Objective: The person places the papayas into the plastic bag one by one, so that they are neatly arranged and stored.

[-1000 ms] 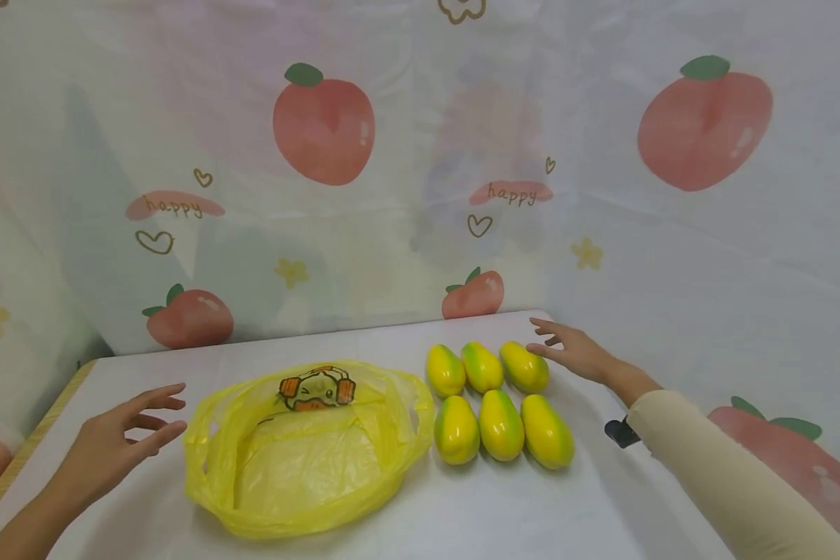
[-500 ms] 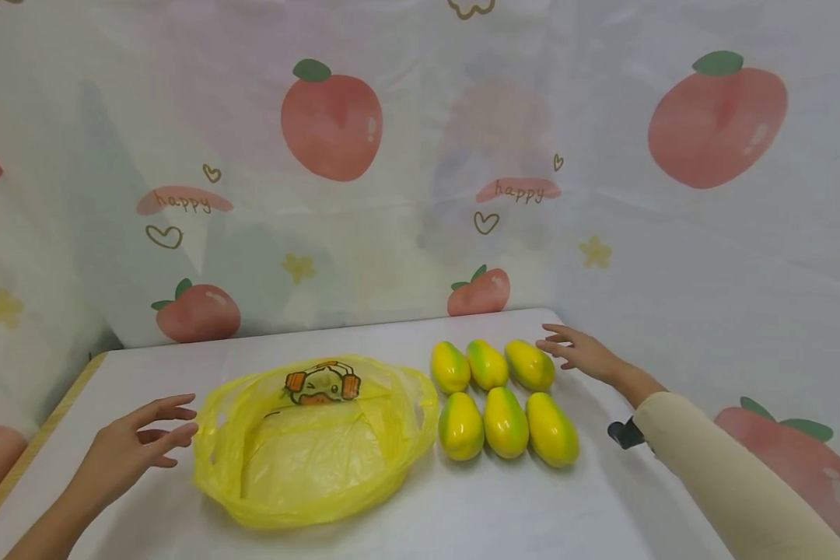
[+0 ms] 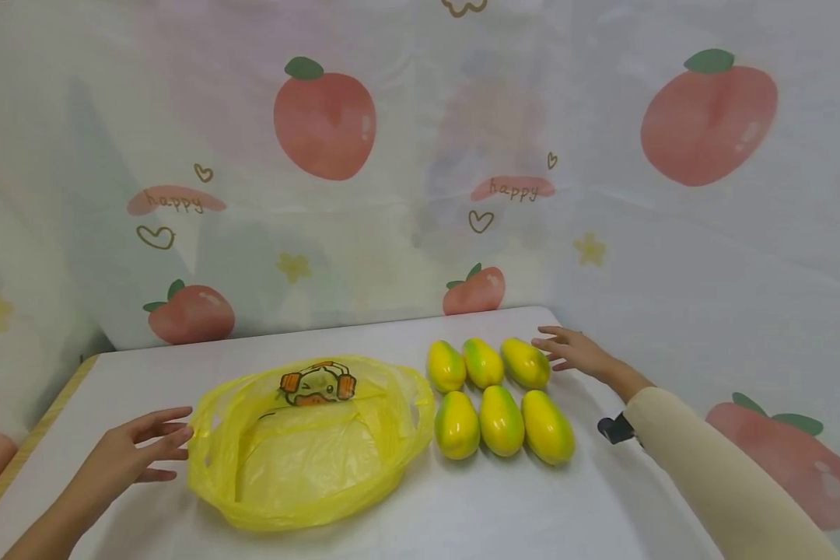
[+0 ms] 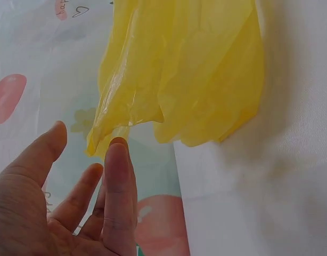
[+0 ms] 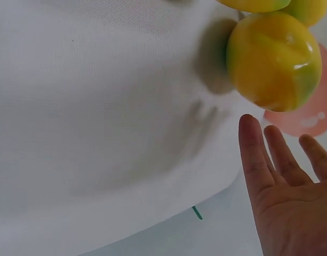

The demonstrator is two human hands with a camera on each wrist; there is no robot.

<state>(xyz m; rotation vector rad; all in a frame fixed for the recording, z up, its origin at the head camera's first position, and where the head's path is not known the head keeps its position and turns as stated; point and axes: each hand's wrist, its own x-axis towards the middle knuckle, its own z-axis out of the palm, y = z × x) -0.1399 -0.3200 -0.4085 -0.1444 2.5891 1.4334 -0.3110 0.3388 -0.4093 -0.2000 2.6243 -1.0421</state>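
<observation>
A yellow plastic bag [image 3: 308,467] with a cartoon duck print lies on the table, its mouth spread wide. My left hand [image 3: 129,451] is at its left side, fingers spread and holding nothing. In the left wrist view, a fingertip of that left hand [image 4: 83,208] is right by the hanging edge of the bag [image 4: 190,69]; whether they touch I cannot tell. Right of the bag, several yellow-green mango-like fruits [image 3: 502,421] lie in two rows. My right hand [image 3: 581,356] hovers beside the back-right fruit [image 3: 525,363], fingers extended, with a small gap in the right wrist view.
The table [image 3: 420,521] has a white cover and a wooden left edge [image 3: 35,435]. A cloth backdrop [image 3: 392,233] printed with peaches hangs behind it and along the sides. A dark device [image 3: 616,428] shows at the right wrist, below the sleeve [image 3: 700,459].
My left hand has moved slightly down and nearer the bag's left edge. The right hand has shifted a little, staying beside the back-right fruit. The bag and fruits keep their places.
</observation>
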